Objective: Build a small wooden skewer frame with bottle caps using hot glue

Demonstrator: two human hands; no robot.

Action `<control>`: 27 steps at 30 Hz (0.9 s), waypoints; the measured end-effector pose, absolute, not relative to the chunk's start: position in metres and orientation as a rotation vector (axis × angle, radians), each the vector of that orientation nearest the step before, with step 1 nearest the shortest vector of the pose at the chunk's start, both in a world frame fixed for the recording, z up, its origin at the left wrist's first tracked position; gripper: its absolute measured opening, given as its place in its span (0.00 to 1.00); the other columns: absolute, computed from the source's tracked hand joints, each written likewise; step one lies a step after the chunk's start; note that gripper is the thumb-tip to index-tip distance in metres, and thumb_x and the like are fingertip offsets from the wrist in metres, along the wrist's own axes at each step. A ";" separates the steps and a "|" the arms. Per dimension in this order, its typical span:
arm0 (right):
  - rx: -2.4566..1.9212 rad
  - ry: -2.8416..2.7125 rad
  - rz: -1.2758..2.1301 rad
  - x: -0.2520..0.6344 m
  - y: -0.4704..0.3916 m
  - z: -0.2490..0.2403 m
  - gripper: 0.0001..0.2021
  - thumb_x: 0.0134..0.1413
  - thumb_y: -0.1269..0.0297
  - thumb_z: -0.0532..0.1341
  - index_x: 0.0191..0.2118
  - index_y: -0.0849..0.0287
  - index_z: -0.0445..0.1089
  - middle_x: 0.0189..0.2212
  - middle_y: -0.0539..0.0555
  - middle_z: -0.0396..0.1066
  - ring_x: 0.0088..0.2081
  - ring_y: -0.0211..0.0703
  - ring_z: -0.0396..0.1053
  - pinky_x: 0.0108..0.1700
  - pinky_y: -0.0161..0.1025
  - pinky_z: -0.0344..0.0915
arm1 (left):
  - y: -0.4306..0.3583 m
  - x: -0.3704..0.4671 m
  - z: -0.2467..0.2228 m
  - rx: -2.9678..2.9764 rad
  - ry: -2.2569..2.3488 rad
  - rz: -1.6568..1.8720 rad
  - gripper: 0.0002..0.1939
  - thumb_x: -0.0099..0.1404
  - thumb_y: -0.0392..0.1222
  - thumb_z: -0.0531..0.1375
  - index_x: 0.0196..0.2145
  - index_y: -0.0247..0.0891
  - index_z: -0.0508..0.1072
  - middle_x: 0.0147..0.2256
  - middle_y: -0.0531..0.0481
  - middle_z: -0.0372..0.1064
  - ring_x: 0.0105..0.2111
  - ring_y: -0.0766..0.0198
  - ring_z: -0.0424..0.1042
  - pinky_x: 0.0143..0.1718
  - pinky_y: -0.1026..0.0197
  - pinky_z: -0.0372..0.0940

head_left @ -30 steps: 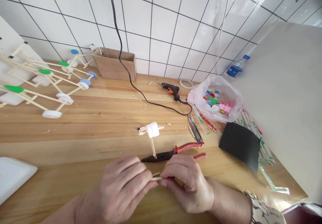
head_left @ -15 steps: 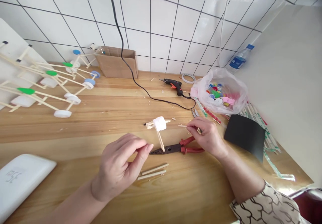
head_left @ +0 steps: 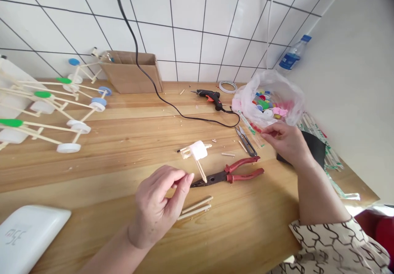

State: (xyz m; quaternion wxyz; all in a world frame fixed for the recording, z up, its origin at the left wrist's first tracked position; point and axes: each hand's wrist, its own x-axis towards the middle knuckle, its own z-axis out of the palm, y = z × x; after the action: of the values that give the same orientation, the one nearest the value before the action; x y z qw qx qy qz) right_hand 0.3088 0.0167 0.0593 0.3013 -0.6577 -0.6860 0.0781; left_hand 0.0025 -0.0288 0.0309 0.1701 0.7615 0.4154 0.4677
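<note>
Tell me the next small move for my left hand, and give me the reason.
I'd probably lower the left hand and pick up one of the sticks: they lie loose on the wood right beside it, on the near side of the pliers, and its pinched fingertips show no stick between them.

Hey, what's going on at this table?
Someone is working bare-handed among stick models. The left hand, fingers pinched, is near loose sticks and pliers. The right hand is out by the plastic bag. Neither visibly holds anything. A small white piece sits by the pliers, and a glue gun lies farther back.
</note>
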 end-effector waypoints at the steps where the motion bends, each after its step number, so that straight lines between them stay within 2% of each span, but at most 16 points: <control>1: -1.861 -1.788 0.159 0.322 0.019 0.057 0.03 0.45 0.67 0.62 0.25 0.58 0.72 0.24 0.53 0.71 0.25 0.40 0.65 0.28 0.38 0.60 | -0.029 0.003 0.031 2.164 1.171 1.329 0.08 0.61 0.28 0.58 0.27 0.37 0.66 0.22 0.55 0.64 0.23 0.71 0.62 0.26 0.68 0.60; 7: -2.279 -1.811 0.066 0.365 0.030 0.035 0.04 0.45 0.67 0.62 0.28 0.59 0.74 0.25 0.53 0.71 0.28 0.42 0.66 0.30 0.38 0.58 | -0.028 0.004 0.027 2.201 1.162 1.367 0.07 0.60 0.29 0.59 0.27 0.36 0.66 0.22 0.56 0.65 0.22 0.72 0.63 0.26 0.69 0.60; 11: -2.381 -1.864 0.020 0.357 0.034 0.032 0.05 0.47 0.66 0.60 0.29 0.59 0.74 0.27 0.53 0.71 0.29 0.43 0.66 0.30 0.37 0.57 | -0.027 0.004 0.026 2.220 1.173 1.381 0.06 0.60 0.30 0.59 0.27 0.36 0.67 0.22 0.56 0.66 0.22 0.72 0.63 0.26 0.69 0.60; 18: -2.420 -1.899 -0.034 0.346 0.036 0.035 0.04 0.47 0.69 0.58 0.26 0.60 0.69 0.28 0.57 0.70 0.30 0.46 0.65 0.30 0.39 0.55 | -0.027 0.005 0.027 2.220 1.181 1.363 0.07 0.61 0.30 0.59 0.26 0.37 0.67 0.22 0.56 0.66 0.22 0.72 0.64 0.26 0.69 0.61; 22: -2.141 -1.782 0.038 0.335 0.028 0.042 0.02 0.49 0.69 0.58 0.28 0.59 0.66 0.24 0.52 0.68 0.26 0.41 0.63 0.30 0.38 0.57 | -0.027 0.005 0.027 2.190 1.236 1.361 0.07 0.61 0.31 0.59 0.26 0.37 0.67 0.22 0.56 0.65 0.22 0.73 0.64 0.25 0.70 0.61; 27: -1.575 -1.825 0.541 0.285 0.001 0.054 0.04 0.53 0.65 0.59 0.32 0.59 0.67 0.26 0.51 0.68 0.29 0.39 0.65 0.32 0.36 0.62 | -0.028 0.004 0.030 2.119 1.251 1.406 0.06 0.62 0.31 0.58 0.27 0.37 0.68 0.22 0.56 0.66 0.23 0.72 0.66 0.24 0.70 0.61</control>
State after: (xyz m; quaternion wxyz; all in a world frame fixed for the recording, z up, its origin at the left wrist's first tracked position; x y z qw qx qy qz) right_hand 0.2847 0.0008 0.0543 0.3291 -0.6020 -0.6976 0.2066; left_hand 0.0036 -0.0282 0.0297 0.1530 0.7389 0.4360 0.4903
